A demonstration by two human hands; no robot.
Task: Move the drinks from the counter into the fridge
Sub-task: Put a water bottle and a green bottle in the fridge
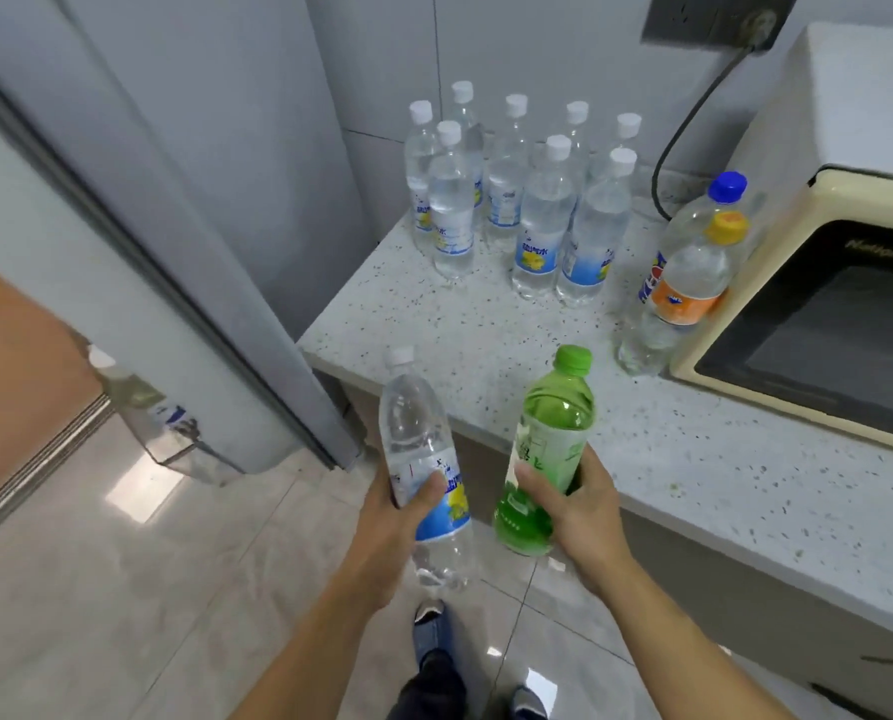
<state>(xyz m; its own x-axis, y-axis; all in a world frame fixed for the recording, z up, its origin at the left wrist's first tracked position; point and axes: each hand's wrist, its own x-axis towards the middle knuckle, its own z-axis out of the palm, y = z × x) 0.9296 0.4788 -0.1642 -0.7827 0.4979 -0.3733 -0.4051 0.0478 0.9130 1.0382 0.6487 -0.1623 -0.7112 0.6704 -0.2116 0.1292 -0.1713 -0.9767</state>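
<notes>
Left hand (pixel 390 517) is wrapped around a clear bottle (pixel 426 459), right hand (pixel 577 504) gripping a green bottle (pixel 548 449), both just off the counter (pixel 486 335) edge. More drinks sit further back on it.

At your twelve o'clock a cluster of bottles (pixel 517 200) stands at the back of the table (pixel 486 335). At two o'clock two bottles (pixel 688 283) stand just beside the microwave (pixel 818 304). The fridge (pixel 184 210) stands at ten o'clock.
</notes>
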